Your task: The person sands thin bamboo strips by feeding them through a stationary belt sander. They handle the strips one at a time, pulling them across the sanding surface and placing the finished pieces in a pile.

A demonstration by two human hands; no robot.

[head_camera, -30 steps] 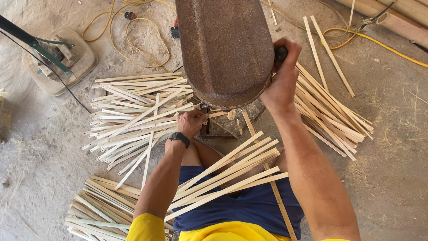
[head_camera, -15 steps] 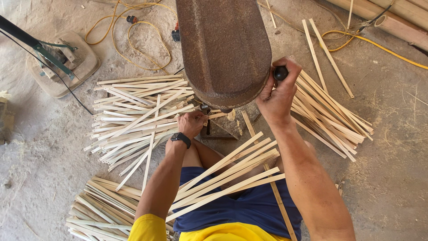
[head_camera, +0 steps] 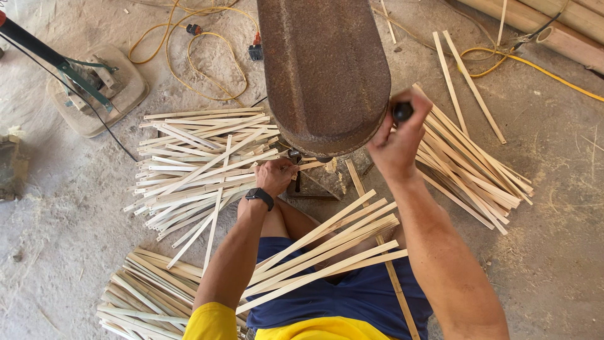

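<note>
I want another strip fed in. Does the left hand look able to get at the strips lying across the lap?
Probably yes. The left hand is under the rusty machine housing, and the strips across the lap lie uncovered beside its forearm, with nothing between.

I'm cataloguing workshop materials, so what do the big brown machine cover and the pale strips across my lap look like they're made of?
The big brown rounded machine cover looks like cast or sheet metal: a pitted, matte, rust-brown surface. The pale flat strips on the lap look like split bamboo or light wood: straight grain, raw, unvarnished; which one is hard to say. The right hand closes its grip on a black knob, probably plastic or rubber.
</note>
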